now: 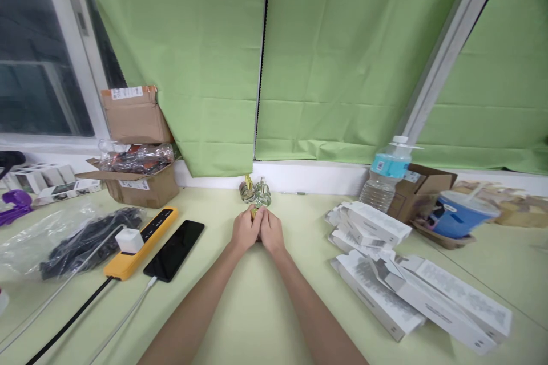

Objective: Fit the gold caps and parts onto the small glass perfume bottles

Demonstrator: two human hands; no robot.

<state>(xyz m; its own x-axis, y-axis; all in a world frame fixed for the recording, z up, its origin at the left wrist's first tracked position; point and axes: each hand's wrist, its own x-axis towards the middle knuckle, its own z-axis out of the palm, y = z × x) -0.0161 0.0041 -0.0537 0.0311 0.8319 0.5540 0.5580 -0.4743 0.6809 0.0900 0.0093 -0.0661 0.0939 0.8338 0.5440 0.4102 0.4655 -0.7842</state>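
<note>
Both hands meet at the middle of the table, fingers curled inward around one small thing. Between my left hand [245,229] and my right hand [271,229], a bit of shiny gold shows at the top of a small bottle [254,213]; its body is mostly hidden by the fingers. Just beyond the hands stand two small glass bottles, close together. The left glass bottle [247,190] has a gold top, and the right glass bottle [262,193] looks clear with a pale, silvery top.
To the left lie a black phone [174,251] on a cable, a yellow power strip [141,244] and a bagged dark item [85,244]. Cardboard boxes [141,188] stand behind. On the right are white cartons [411,291], a water bottle [385,177] and a blue cup [458,215].
</note>
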